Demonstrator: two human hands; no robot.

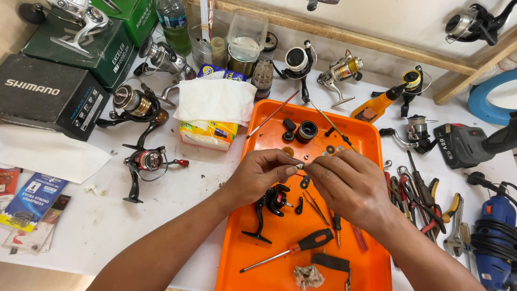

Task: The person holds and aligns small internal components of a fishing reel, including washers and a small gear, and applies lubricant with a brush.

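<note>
While looking down from the head view, both hands meet over the middle of an orange tray (377,269) on the white worktop (107,226). Left hand (261,173) with its grip pinched narrow on a tiny pale reel part (297,167), right hand (350,186) pinching the same bit from the other side, fingertips nearly touching. Right under the hands, still on the tray: a black and red spinning reel body (272,202) lying on its side, plus small washers. Closer to the near edge, a red-handled screwdriver (301,248) and a crumpled rag (308,276). Off to the left, a tissue pack (211,119) and more reels; pliers and other hand tools (425,207) just right of the tray.
</note>
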